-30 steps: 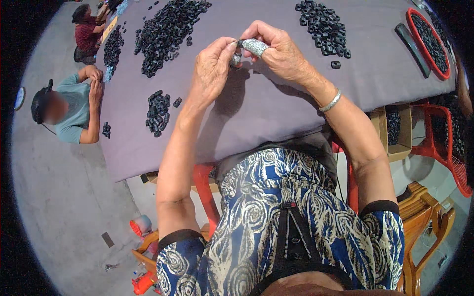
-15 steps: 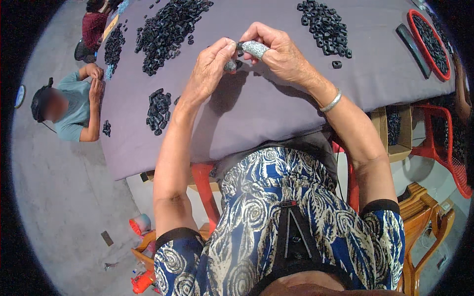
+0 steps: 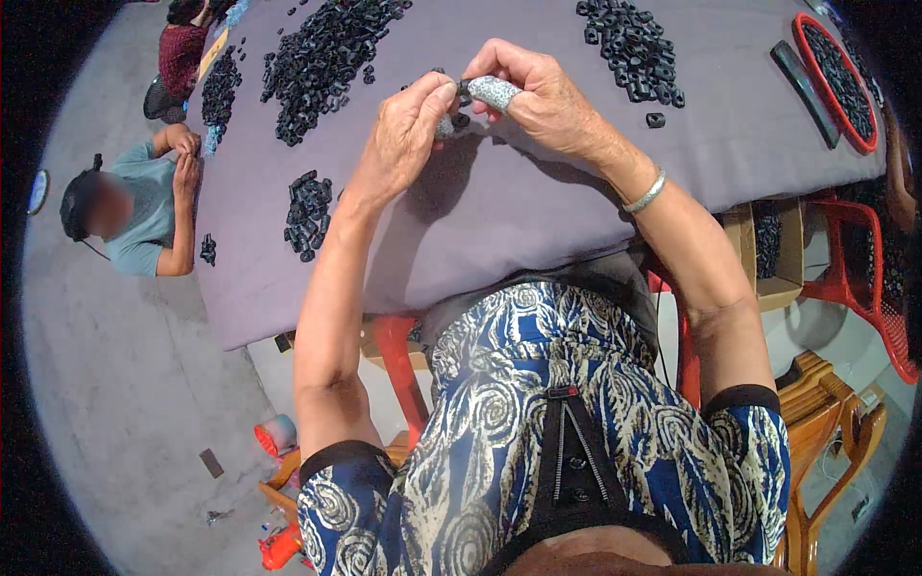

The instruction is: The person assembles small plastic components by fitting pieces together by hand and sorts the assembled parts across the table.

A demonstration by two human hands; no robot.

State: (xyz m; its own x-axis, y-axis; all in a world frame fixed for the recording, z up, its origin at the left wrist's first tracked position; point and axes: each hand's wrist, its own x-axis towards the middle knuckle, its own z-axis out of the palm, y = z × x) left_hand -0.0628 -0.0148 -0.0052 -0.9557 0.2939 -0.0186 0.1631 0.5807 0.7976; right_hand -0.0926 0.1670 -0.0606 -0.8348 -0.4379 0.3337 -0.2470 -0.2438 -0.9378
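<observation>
Looking small and black; pinched piece (image 3: 464,93)

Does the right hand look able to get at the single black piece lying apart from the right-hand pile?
Probably yes: only purplish-grey cloth shows between the right hand and the single black piece. That hand, though, grips a small dark part together with the left hand, and would likely need freeing first.

At left is a co-worker (image 3: 142,216) in a dark cap (image 3: 77,200). On the grey floor (image 3: 125,384) lies a dark rectangle (image 3: 211,463), perhaps card. A wooden chair (image 3: 812,415) and a red plastic chair (image 3: 893,336) stand at the right.
</observation>
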